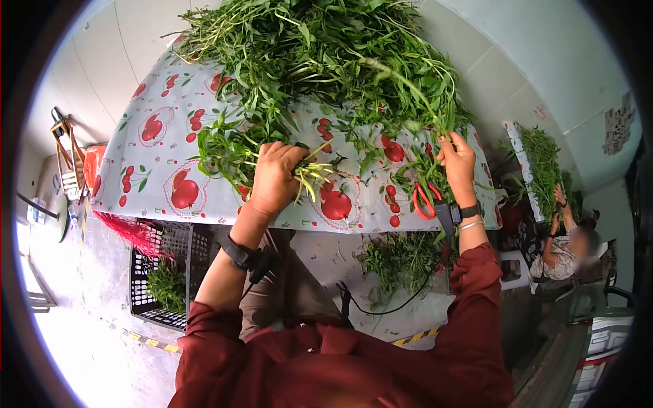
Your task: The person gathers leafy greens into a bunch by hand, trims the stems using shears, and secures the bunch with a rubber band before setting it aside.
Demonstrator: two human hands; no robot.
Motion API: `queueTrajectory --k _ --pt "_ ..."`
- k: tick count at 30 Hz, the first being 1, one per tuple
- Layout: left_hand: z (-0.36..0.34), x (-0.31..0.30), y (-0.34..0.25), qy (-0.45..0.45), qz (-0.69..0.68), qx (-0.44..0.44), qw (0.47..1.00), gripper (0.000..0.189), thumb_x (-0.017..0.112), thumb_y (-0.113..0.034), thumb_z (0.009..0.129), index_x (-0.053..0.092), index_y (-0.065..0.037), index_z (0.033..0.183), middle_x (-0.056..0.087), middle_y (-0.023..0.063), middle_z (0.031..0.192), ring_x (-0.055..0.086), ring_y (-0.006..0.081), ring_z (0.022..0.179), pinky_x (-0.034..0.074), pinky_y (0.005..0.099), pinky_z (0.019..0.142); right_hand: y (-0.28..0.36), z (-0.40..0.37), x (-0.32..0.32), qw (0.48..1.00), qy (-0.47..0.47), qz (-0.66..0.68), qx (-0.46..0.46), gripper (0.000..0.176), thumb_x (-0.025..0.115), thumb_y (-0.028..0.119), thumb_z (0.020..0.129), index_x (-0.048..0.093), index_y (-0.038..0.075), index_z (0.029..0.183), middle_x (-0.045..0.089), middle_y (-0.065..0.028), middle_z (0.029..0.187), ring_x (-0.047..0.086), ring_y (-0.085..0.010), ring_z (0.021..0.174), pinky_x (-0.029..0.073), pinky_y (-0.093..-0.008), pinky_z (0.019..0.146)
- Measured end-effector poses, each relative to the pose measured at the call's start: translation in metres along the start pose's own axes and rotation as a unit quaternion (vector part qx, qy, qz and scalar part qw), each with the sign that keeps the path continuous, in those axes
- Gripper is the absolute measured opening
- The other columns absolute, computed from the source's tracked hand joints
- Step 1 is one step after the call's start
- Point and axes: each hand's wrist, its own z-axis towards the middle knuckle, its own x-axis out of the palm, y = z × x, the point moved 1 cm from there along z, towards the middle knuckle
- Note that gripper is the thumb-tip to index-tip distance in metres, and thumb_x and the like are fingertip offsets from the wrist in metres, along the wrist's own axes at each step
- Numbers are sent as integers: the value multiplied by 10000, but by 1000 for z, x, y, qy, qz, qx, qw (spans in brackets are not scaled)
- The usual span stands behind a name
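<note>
My left hand [275,173] is closed around a bunch of leafy greens [228,153], leaves to the left and pale cut stem ends to the right. Between the fingers of my right hand [457,162], at the table's right side, is a long green stem [418,95] that reaches up and left over the pile. Red-handled scissors [426,202] lie by my right wrist, their blades not visible. Loose leaves [425,170] are on the cloth beside that hand. A large heap of leafy greens [326,54] covers the far part of the table.
A white tablecloth with red fruit prints [153,163] covers the table. Below its left edge are a black plastic crate [160,309] and pink-red strings [129,231]. More greens [401,262] lie on the floor. At the right, another person [558,255] handles greens at a second table.
</note>
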Motion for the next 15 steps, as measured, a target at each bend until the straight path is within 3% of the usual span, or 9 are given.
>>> queueTrajectory --k 11,15 --pt "-1 -2 2 -24 -16 -17 999 216 736 -209 744 680 -100 921 618 46 769 555 254 782 400 358 751 24 -28 43 985 94 -11 -144 157 622 -44 887 679 -39 1033 654 -53 888 595 -86 614 463 -223 538" --pt "-1 -1 4 -23 -15 -16 999 300 753 -226 766 690 -81 1021 617 60 779 552 243 777 391 350 740 27 -37 68 967 128 -60 -213 138 626 -44 873 674 -43 1002 657 -74 869 612 -119 619 477 -251 554"
